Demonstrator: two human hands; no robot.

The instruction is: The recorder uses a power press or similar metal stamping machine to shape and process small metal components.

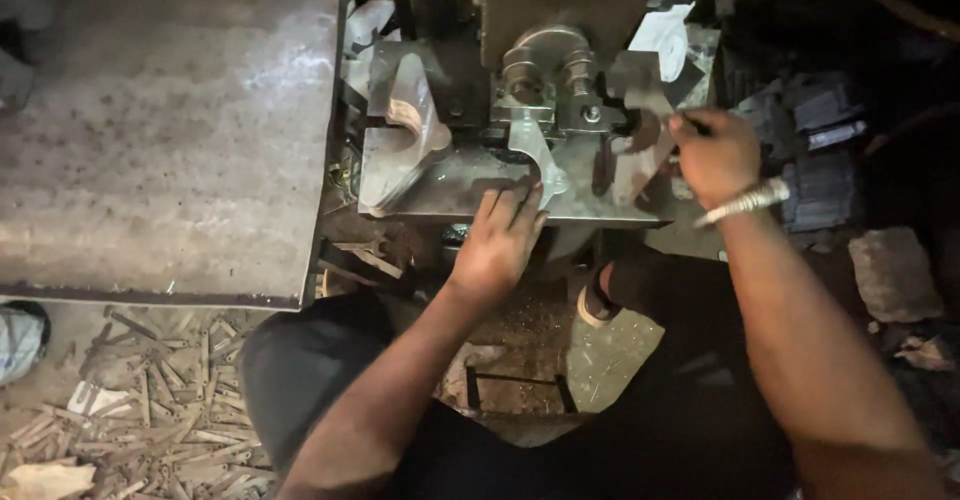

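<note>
On the press bed, the left hand (497, 243) lies open-fingered just near of the curved metal blank (540, 160), while the right hand (715, 155) grips a dark lever (692, 123) farther right.

left hand (497, 243) on press bed (450, 195), right hand (714, 155) gripping lever (693, 125)

A dim workshop seen from above, lit weakly from the left so the right side sinks into shadow. A large grey steel table (170, 130), scuffed and spotted, fills the far left. The floor (610, 360) is bare earth, dusty and littered with fine metal shavings. Near left, a heap of narrow metal offcuts (150, 410) lies scattered. A crumpled pale sack (18, 340) sits at the left edge. On the right, a rough stone block (895, 275) rests in the dark beside stacked dark pieces (815, 150)
</note>
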